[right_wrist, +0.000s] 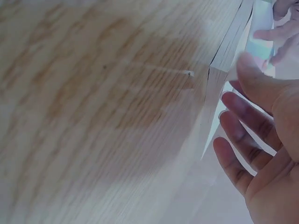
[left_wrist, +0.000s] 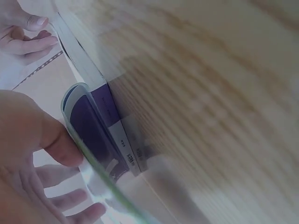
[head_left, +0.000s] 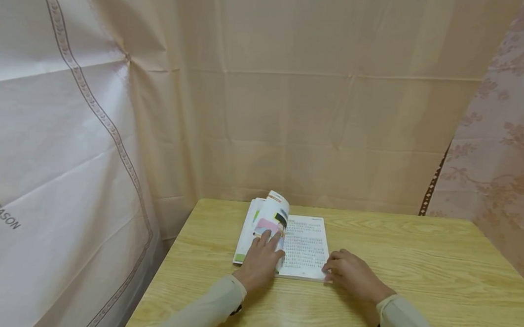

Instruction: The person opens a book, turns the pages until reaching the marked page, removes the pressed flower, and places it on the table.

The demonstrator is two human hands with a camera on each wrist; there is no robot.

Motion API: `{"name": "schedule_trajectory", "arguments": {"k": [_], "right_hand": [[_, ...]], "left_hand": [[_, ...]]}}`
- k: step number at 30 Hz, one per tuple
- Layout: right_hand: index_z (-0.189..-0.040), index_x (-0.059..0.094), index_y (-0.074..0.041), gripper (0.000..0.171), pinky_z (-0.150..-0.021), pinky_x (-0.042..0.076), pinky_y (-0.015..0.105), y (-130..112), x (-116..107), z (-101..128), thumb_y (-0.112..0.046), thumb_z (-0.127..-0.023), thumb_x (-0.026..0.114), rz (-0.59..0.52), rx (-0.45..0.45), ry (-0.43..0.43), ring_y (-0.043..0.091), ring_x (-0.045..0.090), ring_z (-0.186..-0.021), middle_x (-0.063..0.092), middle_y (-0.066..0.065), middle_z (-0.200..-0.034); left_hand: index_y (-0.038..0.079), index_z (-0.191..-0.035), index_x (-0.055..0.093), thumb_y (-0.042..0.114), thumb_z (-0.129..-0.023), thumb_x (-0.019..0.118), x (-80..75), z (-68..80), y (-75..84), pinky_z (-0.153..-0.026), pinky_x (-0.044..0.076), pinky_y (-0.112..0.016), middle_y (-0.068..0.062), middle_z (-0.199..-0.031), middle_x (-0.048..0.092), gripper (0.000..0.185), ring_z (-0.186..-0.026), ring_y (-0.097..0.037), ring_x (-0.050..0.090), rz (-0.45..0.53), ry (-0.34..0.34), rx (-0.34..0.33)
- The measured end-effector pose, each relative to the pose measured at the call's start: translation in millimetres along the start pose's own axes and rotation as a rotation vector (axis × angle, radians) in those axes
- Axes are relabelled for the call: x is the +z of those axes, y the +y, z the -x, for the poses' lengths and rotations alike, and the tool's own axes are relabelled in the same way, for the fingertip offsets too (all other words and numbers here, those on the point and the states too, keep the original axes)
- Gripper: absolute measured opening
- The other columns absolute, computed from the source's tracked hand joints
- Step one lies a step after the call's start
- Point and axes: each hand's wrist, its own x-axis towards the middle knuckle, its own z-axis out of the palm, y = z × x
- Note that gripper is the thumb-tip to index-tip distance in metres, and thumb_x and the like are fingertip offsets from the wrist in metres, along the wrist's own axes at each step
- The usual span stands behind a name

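Note:
An open book [head_left: 304, 244] lies flat near the far left of the wooden table [head_left: 416, 270]. My left hand [head_left: 268, 244] rests with straight fingers on a bundle of colourful pages that curl up over the book's left half. In the left wrist view the thumb and fingers of my left hand [left_wrist: 51, 158] lie against that curled page beside the purple spine [left_wrist: 117, 135]. My right hand [head_left: 331, 267] sits at the book's near right corner, fingers loosely bent and touching the page edge. The right wrist view shows its palm [right_wrist: 266, 154] relaxed beside the page block [right_wrist: 224, 60].
Beige curtains hang close behind and to the left of the table, and a floral curtain [head_left: 507, 146] hangs on the right. The table's left edge drops off just beside the book. Bare wood stretches to the right.

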Motion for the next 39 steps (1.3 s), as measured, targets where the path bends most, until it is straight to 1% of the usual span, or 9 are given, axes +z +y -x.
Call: {"name": "schedule_trajectory", "arguments": {"k": [6, 12, 17, 20, 22, 24, 28, 35, 39], "right_hand": [[-0.095, 0.081, -0.015, 0.012, -0.074, 0.054, 0.028, 0, 0, 1, -0.006, -0.088, 0.079, -0.006, -0.015, 0.025, 0.007, 0.056, -0.087, 0.068, -0.01, -0.096], [-0.092, 0.081, -0.015, 0.012, -0.07, 0.052, 0.026, 0, 1, 1, -0.005, -0.084, 0.082, 0.023, -0.036, 0.051, 0.005, 0.053, -0.082, 0.069, -0.012, -0.092], [-0.091, 0.082, -0.015, 0.012, -0.069, 0.052, 0.026, 1, 1, 2, -0.006, -0.083, 0.083, 0.053, -0.037, 0.056, 0.005, 0.053, -0.081, 0.07, -0.011, -0.091], [-0.091, 0.082, -0.014, 0.012, -0.069, 0.052, 0.026, 1, 1, 2, -0.006, -0.082, 0.084, 0.063, -0.026, 0.064, 0.005, 0.054, -0.081, 0.07, -0.01, -0.091], [-0.091, 0.082, -0.014, 0.012, -0.069, 0.053, 0.026, 1, 0, 2, -0.006, -0.082, 0.085, 0.071, -0.023, 0.072, 0.006, 0.054, -0.081, 0.07, -0.009, -0.091], [-0.091, 0.082, -0.013, 0.012, -0.069, 0.053, 0.026, 1, -1, 2, -0.006, -0.082, 0.085, 0.075, -0.02, 0.079, 0.007, 0.055, -0.081, 0.07, -0.008, -0.091], [-0.09, 0.082, -0.013, 0.009, -0.068, 0.052, 0.026, 0, -2, 1, -0.008, -0.083, 0.085, 0.075, -0.015, 0.089, 0.007, 0.055, -0.081, 0.07, -0.007, -0.091], [-0.089, 0.081, -0.016, 0.005, -0.067, 0.05, 0.025, -1, -3, 0, -0.014, -0.085, 0.084, 0.067, 0.016, 0.113, 0.005, 0.053, -0.081, 0.069, -0.011, -0.09], [-0.089, 0.081, -0.016, 0.005, -0.067, 0.051, 0.025, -3, -5, 0, -0.015, -0.086, 0.084, 0.071, 0.038, 0.123, 0.005, 0.053, -0.082, 0.069, -0.011, -0.091]], "left_hand": [[0.019, -0.093, 0.077, 0.019, -0.088, 0.074, 2.0, -2.4, -0.8, -0.079, 0.05, -0.04, 0.0, -0.121, 0.069, 0.006, -0.107, -0.025, 0.056, 0.046, 0.023, 0.018], [0.019, -0.083, 0.074, 0.018, -0.098, 0.061, 1.3, -3.7, -1.3, -0.085, 0.052, -0.039, 0.005, -0.104, 0.074, 0.02, -0.108, -0.023, 0.059, 0.053, 0.043, 0.092], [0.016, -0.079, 0.07, 0.026, -0.1, 0.064, -1.9, -4.3, -0.4, -0.092, 0.052, -0.035, 0.004, -0.09, 0.072, 0.023, -0.098, -0.02, 0.064, 0.066, 0.051, 0.132], [0.016, -0.079, 0.07, 0.044, -0.098, 0.068, -4.1, -5.5, 0.5, -0.099, 0.047, -0.032, 0.005, -0.088, 0.072, 0.034, -0.093, -0.016, 0.065, 0.063, 0.03, 0.146], [0.017, -0.08, 0.07, 0.055, -0.093, 0.07, -5.5, -6.6, 1.1, -0.095, 0.047, -0.028, 0.006, -0.086, 0.07, 0.04, -0.088, -0.015, 0.062, 0.05, 0.005, 0.148], [0.018, -0.079, 0.069, 0.061, -0.086, 0.073, -6.9, -7.8, 1.5, -0.082, 0.048, -0.025, 0.007, -0.084, 0.068, 0.043, -0.083, -0.015, 0.055, 0.053, -0.01, 0.132], [0.018, -0.077, 0.066, 0.063, -0.078, 0.078, -7.4, -9.3, 1.8, -0.066, 0.044, -0.022, 0.008, -0.08, 0.066, 0.045, -0.076, -0.014, 0.045, 0.059, -0.022, 0.11], [0.019, -0.079, 0.067, 0.07, -0.075, 0.073, -8.1, -9.2, 5.1, -0.07, 0.044, -0.024, 0.006, -0.087, 0.071, 0.052, -0.08, -0.015, 0.046, 0.048, -0.073, 0.071], [0.018, -0.082, 0.067, 0.067, -0.078, 0.073, -7.2, -8.1, 4.9, -0.067, 0.045, -0.024, 0.005, -0.088, 0.07, 0.05, -0.081, -0.015, 0.047, 0.064, -0.06, 0.07]]}}
